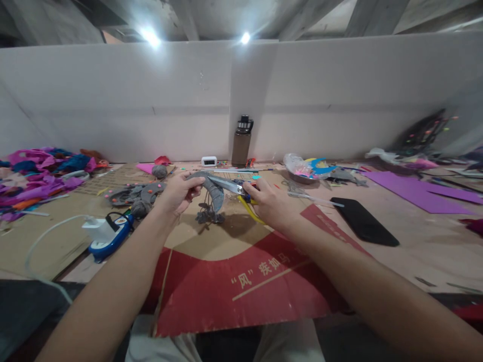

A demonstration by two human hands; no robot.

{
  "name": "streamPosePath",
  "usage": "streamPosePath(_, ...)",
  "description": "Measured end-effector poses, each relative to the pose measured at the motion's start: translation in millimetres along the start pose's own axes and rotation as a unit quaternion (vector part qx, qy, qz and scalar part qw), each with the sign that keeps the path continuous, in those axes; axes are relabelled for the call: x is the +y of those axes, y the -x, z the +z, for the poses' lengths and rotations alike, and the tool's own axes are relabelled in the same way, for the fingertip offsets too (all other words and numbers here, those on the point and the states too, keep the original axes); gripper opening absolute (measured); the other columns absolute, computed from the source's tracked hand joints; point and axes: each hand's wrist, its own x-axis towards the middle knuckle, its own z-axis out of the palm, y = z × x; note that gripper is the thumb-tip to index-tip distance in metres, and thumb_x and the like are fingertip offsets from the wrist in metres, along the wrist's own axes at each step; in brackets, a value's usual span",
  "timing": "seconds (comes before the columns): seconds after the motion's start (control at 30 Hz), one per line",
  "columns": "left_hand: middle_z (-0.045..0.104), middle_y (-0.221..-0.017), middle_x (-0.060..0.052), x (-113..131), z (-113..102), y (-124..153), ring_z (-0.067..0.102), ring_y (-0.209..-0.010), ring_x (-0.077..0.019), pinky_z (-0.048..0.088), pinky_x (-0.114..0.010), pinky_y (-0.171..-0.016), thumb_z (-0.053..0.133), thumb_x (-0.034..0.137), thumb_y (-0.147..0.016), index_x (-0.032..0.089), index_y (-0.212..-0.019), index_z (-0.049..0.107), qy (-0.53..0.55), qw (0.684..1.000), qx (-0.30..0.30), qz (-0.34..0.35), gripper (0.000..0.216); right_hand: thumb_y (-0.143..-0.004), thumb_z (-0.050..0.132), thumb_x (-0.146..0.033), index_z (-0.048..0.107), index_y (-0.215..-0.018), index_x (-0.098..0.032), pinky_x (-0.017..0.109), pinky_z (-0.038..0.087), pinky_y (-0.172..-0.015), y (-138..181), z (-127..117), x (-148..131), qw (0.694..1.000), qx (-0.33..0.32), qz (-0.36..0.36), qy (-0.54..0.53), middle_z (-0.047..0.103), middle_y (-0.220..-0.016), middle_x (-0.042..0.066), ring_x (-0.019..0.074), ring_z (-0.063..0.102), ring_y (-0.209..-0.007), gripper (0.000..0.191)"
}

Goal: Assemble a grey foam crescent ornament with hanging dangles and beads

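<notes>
My left hand point(183, 193) pinches the upper end of a grey crescent-shaped craft piece point(215, 193), from which dark strands and small grey bits hang near the cardboard. In my right hand point(266, 198) is a pair of scissors point(228, 185) with a yellow handle part. The blades point left and lie along the top of the crescent; whether they are parted is hard to tell. Below both hands lies a red and tan cardboard sheet point(264, 271) with printed characters.
To the left are a blue power strip point(113, 241) with a white charger point(98, 230), grey crescents point(147, 193) and colourful scraps point(41, 171). A bottle point(241, 143) stands at the back. A black phone point(364, 221), a bowl point(302, 177) and purple sheets point(411, 191) lie right.
</notes>
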Motion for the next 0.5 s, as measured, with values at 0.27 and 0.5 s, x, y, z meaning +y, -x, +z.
streamPosePath(0.27, 0.05, -0.06, 0.004, -0.7, -2.9, -0.8, 0.042, -0.046, -0.0024, 0.024, -0.014, -0.037, 0.075, 0.014, -0.062, 0.012, -0.072, 0.057, -0.013, 1.0, 0.01, 0.0, 0.021, -0.082, 0.05, -0.017, 0.061, -0.108, -0.019, 0.027, 0.032, -0.063, 1.2, 3.8, 4.6, 0.986, 0.008, 0.041, -0.161, 0.06, -0.093, 0.008, 0.0178, 0.051, -0.076, 0.028)
streamPosePath(0.5, 0.052, -0.063, 0.003, -1.7, -0.9, -0.4, 0.044, -0.047, -0.0023, 0.025, -0.014, -0.038, 0.075, 0.015, -0.063, 0.012, -0.076, 0.059, -0.003, 1.0, -0.006, -0.002, 0.021, -0.083, 0.051, -0.02, 0.058, -0.112, -0.017, 0.027, 0.032, -0.062, -1.1, 3.0, 2.4, 0.993, 0.017, 0.029, -0.117, 0.055, -0.094, 0.011, 0.02, 0.049, -0.079, 0.03)
